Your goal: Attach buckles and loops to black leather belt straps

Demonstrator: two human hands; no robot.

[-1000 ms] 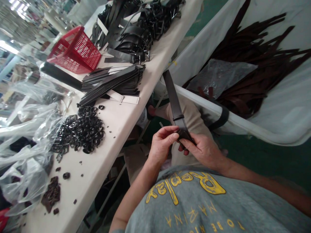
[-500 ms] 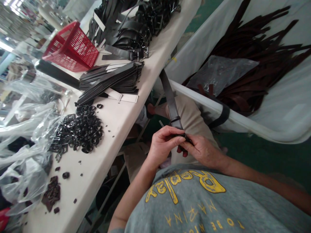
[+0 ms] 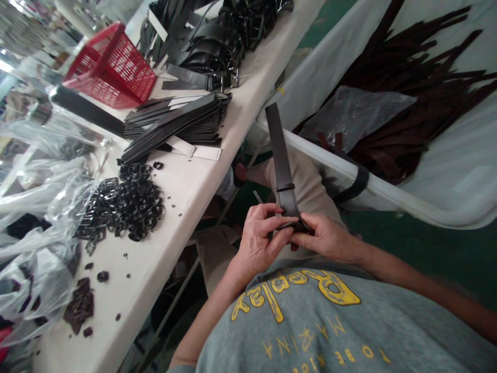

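Observation:
A dark leather belt strap (image 3: 283,160) runs up from my hands, with a narrow loop around it just above them. My left hand (image 3: 260,235) pinches the strap's lower end between fingers and thumb. From the other side my right hand (image 3: 324,238) grips the same end, its thumb and fingers closed on it. Part of a dark buckle shows between the fingertips, mostly hidden by them. On the table to the left lie a pile of black loops and buckles (image 3: 124,204) and a stack of flat black straps (image 3: 174,124).
The white table (image 3: 171,207) slopes across the left, bearing a red basket (image 3: 112,67), finished-looking black belts (image 3: 213,52) and clear plastic bags (image 3: 42,259). At right, a white-rimmed bin (image 3: 388,199) holds dark brown straps (image 3: 419,98) and clear plastic.
The strap's free end has swung up and now stands straighter, showing more of its face. My left hand has shifted slightly down, its fingers more spread around the end.

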